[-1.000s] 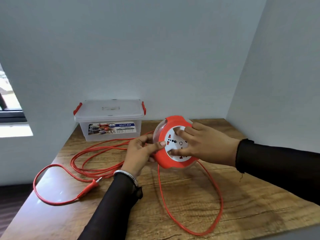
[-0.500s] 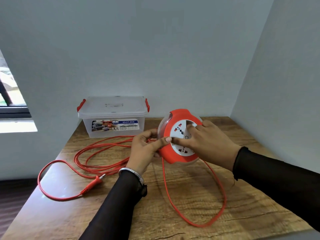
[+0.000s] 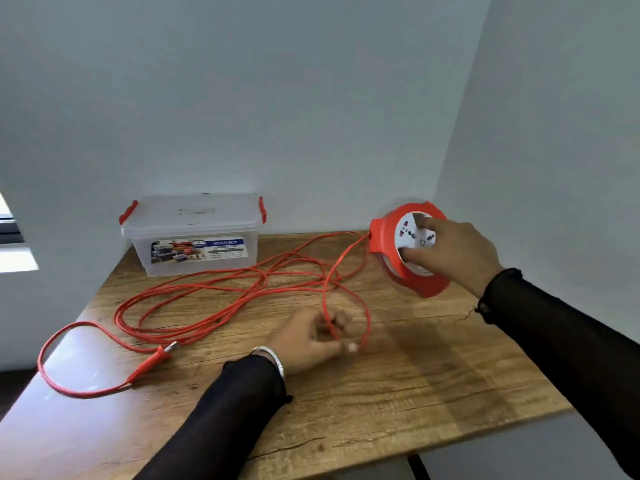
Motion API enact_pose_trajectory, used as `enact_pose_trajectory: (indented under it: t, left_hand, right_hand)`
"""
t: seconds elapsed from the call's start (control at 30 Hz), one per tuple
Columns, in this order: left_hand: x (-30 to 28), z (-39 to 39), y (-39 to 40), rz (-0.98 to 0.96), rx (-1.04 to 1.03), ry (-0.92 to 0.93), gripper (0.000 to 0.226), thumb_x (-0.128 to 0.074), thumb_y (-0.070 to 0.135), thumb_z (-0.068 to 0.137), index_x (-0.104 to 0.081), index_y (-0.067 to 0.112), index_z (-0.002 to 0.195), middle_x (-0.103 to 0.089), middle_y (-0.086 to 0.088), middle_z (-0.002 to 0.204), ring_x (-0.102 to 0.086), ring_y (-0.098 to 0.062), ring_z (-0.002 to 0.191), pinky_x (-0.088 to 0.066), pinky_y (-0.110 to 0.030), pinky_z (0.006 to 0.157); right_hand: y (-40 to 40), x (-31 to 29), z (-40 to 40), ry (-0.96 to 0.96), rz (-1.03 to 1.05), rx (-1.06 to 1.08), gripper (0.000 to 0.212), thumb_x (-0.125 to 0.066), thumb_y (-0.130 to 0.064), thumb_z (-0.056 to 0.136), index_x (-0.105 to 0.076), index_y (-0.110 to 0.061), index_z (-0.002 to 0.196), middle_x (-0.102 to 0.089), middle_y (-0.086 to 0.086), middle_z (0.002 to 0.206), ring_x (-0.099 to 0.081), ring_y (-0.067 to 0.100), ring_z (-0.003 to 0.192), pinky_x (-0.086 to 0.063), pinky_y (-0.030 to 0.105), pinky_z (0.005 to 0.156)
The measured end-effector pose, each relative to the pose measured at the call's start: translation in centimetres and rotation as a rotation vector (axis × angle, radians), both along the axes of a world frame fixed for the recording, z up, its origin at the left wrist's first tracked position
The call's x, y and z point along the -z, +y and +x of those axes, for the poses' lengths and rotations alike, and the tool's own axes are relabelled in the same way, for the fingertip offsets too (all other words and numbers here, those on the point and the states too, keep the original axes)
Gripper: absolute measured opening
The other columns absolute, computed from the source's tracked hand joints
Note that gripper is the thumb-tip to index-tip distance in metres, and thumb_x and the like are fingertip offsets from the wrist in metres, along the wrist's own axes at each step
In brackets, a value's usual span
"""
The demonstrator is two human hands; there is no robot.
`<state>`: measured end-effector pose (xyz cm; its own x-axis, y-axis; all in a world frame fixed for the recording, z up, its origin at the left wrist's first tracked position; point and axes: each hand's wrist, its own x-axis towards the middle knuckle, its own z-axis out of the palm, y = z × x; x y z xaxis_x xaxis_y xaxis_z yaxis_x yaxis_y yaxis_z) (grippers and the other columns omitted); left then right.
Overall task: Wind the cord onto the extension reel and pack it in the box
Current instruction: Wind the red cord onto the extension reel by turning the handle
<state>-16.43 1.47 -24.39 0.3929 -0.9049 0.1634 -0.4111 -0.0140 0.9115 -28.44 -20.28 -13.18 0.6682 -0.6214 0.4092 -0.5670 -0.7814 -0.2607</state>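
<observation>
The red extension reel (image 3: 384, 244) with a white socket face is lifted off the table at the right, near the side wall. My right hand (image 3: 453, 252) grips it, fingers on the white face. The red cord (image 3: 214, 292) runs from the reel's left side down into loose loops across the wooden table (image 3: 415, 393), ending in a red plug (image 3: 157, 356) at the front left. My left hand (image 3: 311, 337) is low over the table and pinches a loop of the cord; it is blurred. The clear plastic box (image 3: 197, 251) with red latches stands shut at the back left.
White walls close the table at the back and the right. A window edge (image 3: 14, 237) shows at the far left. The table's front edge runs along the bottom, and its left edge is beside the cord's outer loop.
My right hand has carried the reel from the table's middle up to the right. My left hand has let go of the reel, dropped to the table and taken a loop of cord.
</observation>
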Motion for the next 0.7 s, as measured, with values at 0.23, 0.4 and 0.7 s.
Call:
enact_pose_trajectory:
  t: [0.23,0.4,0.7]
  left_hand:
    - [-2.4,3.8,1.8,0.133,-0.650,-0.463,0.007,-0.068,0.014,0.081,-0.071,0.011,0.087,-0.069,-0.008,0.078,-0.063,-0.024,0.076,-0.046,-0.027,0.069]
    - [-5.8,7.6,2.7,0.187,-0.816,-0.160,0.004,-0.060,0.012,0.089,-0.062,0.011,0.093,-0.069,-0.015,0.091,-0.063,-0.023,0.069,-0.052,-0.025,0.059]
    - [-4.2,3.7,2.4,0.226,-0.889,-0.226,0.066,-0.057,0.006,0.086,-0.017,0.002,0.139,-0.064,-0.015,0.095,-0.063,-0.027,0.078,-0.050,-0.032,0.065]
  right_hand:
    - [-1.6,2.3,-3.6,0.307,0.226,0.042,0.062,-0.064,-0.067,0.053,-0.071,-0.027,0.101,-0.069,0.001,0.097,-0.056,0.011,0.067,-0.040,0.026,0.053]
    - [1.9,4.0,-1.7,0.371,0.381,-0.043,0.053,-0.059,-0.066,0.039,-0.064,-0.017,0.058,-0.061,-0.002,0.043,-0.062,0.016,0.051,-0.039,0.024,0.045]
    - [7.1,5.0,1.9,0.395,0.294,-0.089,0.044,-0.061,-0.064,0.067,-0.058,-0.021,0.079,-0.057,0.001,0.078,-0.056,0.023,0.079,-0.038,0.026,0.057]
